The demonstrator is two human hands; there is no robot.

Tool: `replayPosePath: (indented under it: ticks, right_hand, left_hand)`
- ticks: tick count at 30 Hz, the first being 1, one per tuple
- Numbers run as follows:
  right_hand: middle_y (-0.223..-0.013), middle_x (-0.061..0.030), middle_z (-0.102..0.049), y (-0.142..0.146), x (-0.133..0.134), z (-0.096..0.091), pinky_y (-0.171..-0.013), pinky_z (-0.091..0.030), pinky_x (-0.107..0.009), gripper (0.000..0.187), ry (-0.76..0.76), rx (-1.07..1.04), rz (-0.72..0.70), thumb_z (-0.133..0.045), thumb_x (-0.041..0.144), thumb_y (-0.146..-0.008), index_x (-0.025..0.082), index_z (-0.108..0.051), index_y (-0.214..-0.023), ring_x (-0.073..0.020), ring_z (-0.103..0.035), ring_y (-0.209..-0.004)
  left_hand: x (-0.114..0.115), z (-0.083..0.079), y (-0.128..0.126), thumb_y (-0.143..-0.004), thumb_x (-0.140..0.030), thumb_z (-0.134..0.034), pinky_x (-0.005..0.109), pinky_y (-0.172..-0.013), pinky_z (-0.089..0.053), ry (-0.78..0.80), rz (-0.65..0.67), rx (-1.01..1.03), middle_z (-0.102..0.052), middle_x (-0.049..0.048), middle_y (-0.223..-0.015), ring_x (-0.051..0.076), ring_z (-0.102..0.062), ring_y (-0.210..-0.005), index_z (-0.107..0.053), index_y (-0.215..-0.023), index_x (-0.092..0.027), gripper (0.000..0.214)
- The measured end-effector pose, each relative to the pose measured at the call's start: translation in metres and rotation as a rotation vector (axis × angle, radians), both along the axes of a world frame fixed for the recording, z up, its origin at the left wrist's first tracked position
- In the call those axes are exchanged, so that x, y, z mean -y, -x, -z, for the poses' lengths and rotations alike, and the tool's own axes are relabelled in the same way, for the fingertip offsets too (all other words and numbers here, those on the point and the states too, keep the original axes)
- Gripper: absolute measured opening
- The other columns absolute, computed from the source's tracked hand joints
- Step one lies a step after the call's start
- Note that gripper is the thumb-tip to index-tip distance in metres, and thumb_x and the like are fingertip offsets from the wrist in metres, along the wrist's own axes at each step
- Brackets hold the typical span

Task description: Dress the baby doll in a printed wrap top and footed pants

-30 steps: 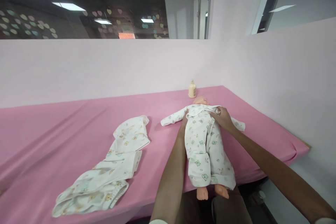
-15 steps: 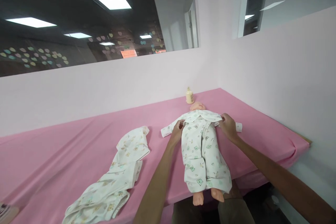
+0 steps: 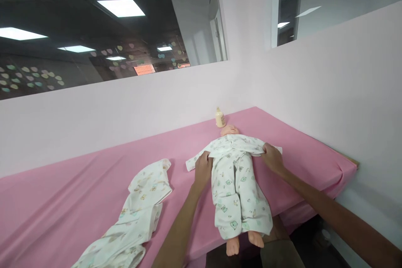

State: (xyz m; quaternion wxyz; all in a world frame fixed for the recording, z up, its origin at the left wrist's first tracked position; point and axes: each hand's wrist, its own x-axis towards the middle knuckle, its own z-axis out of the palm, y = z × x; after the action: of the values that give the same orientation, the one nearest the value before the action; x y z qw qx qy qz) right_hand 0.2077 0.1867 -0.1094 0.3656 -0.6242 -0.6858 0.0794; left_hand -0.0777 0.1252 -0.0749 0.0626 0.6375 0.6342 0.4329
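Note:
A baby doll (image 3: pixel 236 184) in white printed pyjamas lies on its back on the pink-covered table (image 3: pixel 78 192), head toward the wall and bare feet past the front edge. My left hand (image 3: pixel 202 166) grips the shirt hem at the doll's left side. At the opposite side my right hand (image 3: pixel 271 158) pinches the same hem. Both hands are closed on the cloth at waist height.
A second set of white printed baby clothes (image 3: pixel 135 213) lies spread on the table to the left. A small cream bottle (image 3: pixel 220 118) stands by the doll's head against the pale pink partition wall (image 3: pixel 329 92). The table's right corner ends near the wall.
Both hands have moved from the doll's chest outward and down to its sides, pulling the shirt hem with them. The camera has tilted and shifted left.

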Motion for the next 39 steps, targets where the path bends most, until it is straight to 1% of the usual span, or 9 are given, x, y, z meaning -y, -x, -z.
replayPosePath:
  ticks: [4,9,15,20,23,26,31,35,39]
  right_hand:
    - [-0.068,-0.0004,-0.054,-0.009,0.007,0.013,-0.057,-0.026,-0.027,0.020,0.042,0.001,-0.081,-0.044,0.028,-0.083,0.021,-0.041,-0.065,-0.0160,-0.046,-0.065]
    - [-0.080,-0.0083,-0.064,0.012,0.008,0.015,-0.068,-0.036,-0.033,0.022,0.057,0.083,-0.149,-0.045,0.030,-0.087,0.020,-0.053,-0.069,-0.0232,-0.054,-0.079]
    - [-0.059,-0.0045,-0.057,0.008,0.020,0.009,-0.064,-0.037,-0.033,0.033,0.093,0.127,-0.356,-0.051,0.031,-0.084,0.022,-0.045,-0.052,-0.0212,-0.052,-0.062]
    - [-0.082,-0.0079,-0.063,0.002,0.031,-0.001,-0.078,-0.039,-0.036,0.013,-0.046,0.211,-0.233,-0.046,0.022,-0.083,0.020,-0.057,-0.075,-0.0247,-0.055,-0.081]
    - [-0.097,-0.0091,-0.063,0.016,0.027,-0.017,-0.081,-0.037,-0.035,0.022,-0.176,0.189,-0.241,-0.047,0.015,-0.079,0.020,-0.059,-0.097,-0.0242,-0.054,-0.089]
    - [-0.076,-0.0040,-0.058,0.037,0.017,-0.041,-0.069,-0.036,-0.031,0.014,-0.156,0.022,-0.311,-0.044,0.022,-0.086,0.021,-0.053,-0.076,-0.0197,-0.051,-0.072]
    - [-0.058,0.0028,-0.039,0.052,0.015,-0.064,-0.056,-0.033,-0.027,0.036,-0.140,-0.351,-0.381,-0.035,0.040,-0.095,0.023,-0.032,-0.063,-0.0150,-0.041,-0.058]
    - [-0.073,-0.0021,-0.054,0.034,0.032,-0.039,-0.072,-0.039,-0.032,0.023,-0.364,-0.057,-0.583,-0.042,0.028,-0.093,0.022,-0.045,-0.070,-0.0186,-0.049,-0.074]
    - [-0.078,-0.0039,-0.056,0.006,0.047,-0.002,-0.075,-0.040,-0.034,0.016,-0.395,0.096,-0.571,-0.044,0.020,-0.091,0.021,-0.049,-0.075,-0.0198,-0.050,-0.078]
  left_hand:
    - [0.008,0.014,0.010,-0.087,-0.021,-0.040,0.033,-0.070,-0.039,0.017,0.031,-0.189,-0.062,0.0060,-0.085,0.023,-0.054,-0.082,-0.050,-0.082,-0.021,0.012]
    - [-0.003,0.024,0.009,-0.085,-0.024,-0.045,0.034,-0.078,-0.044,0.023,0.094,-0.055,-0.063,0.0089,-0.105,0.023,-0.058,-0.094,-0.052,-0.093,-0.021,0.011]
    - [0.001,0.022,0.014,-0.083,-0.023,-0.042,0.029,-0.057,-0.029,0.070,0.078,-0.092,-0.055,0.0017,-0.064,0.017,-0.044,-0.059,-0.041,-0.068,-0.022,0.016]
    - [0.010,0.004,0.008,-0.082,-0.022,-0.042,0.028,-0.057,-0.027,0.126,0.033,-0.151,-0.049,0.0002,-0.061,0.016,-0.041,-0.058,-0.036,-0.064,-0.022,0.019]
    - [0.007,-0.015,-0.001,-0.082,-0.024,-0.043,0.028,-0.060,-0.031,0.081,0.033,-0.101,-0.054,0.0013,-0.070,0.017,-0.046,-0.064,-0.043,-0.067,-0.021,0.015]
    - [0.000,-0.035,-0.012,-0.085,-0.028,-0.042,0.027,-0.061,-0.034,-0.027,0.047,-0.037,-0.050,0.0002,-0.069,0.015,-0.045,-0.066,-0.041,-0.065,-0.020,0.022]
    - [0.002,-0.045,-0.023,-0.092,-0.032,-0.039,0.026,-0.063,-0.037,-0.177,0.142,-0.023,-0.047,-0.0005,-0.070,0.014,-0.045,-0.066,-0.039,-0.067,-0.020,0.027]
    - [0.021,-0.030,-0.013,-0.090,-0.026,-0.044,0.029,-0.068,-0.039,-0.222,0.273,-0.240,-0.051,0.0010,-0.073,0.015,-0.046,-0.072,-0.043,-0.072,-0.020,0.019]
    - [0.047,-0.013,0.002,-0.085,-0.015,-0.044,0.030,-0.071,-0.039,-0.208,0.315,-0.414,-0.053,0.0016,-0.072,0.016,-0.045,-0.072,-0.044,-0.070,-0.019,0.016]
